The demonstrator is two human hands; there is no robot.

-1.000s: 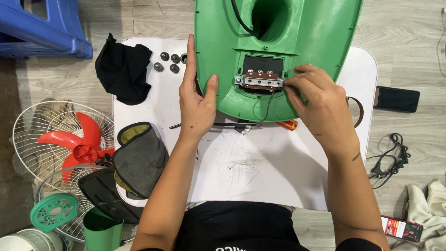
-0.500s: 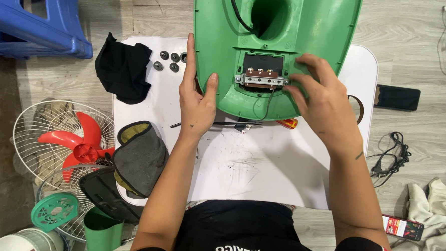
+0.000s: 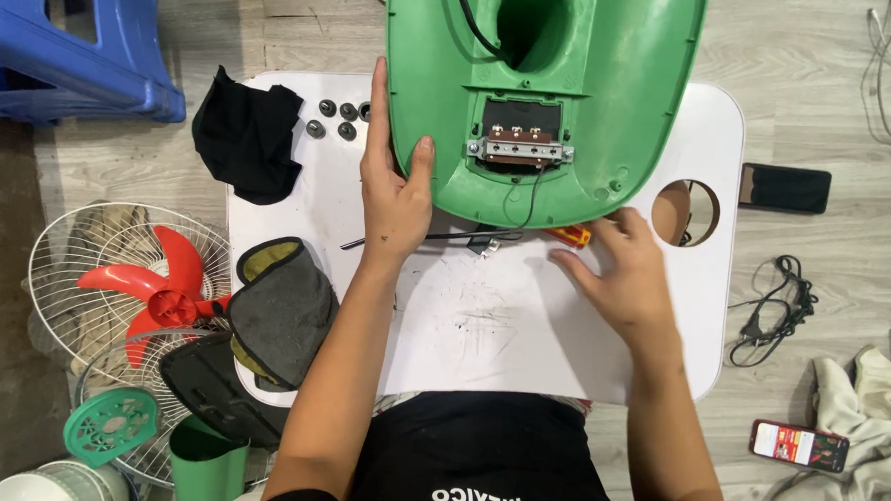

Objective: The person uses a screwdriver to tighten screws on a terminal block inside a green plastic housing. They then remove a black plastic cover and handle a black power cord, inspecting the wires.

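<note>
A large green plastic fan base lies upside down at the far side of a white table, with a switch block showing in its open recess. My left hand holds the base's left rim, thumb over the edge. My right hand rests on the table just below the base, fingers spread, its fingertips by an orange-handled screwdriver that lies partly under the rim. A thin black wire runs along the table between my hands.
Several small black caps and a black cloth lie at the table's far left, a dark pouch at its near left. A red fan blade in a wire guard sits on the floor left. Phones and a cable lie right.
My right hand has come off the switch block in the base and moved down to the table beside the screwdriver. My left hand has stayed on the rim.
</note>
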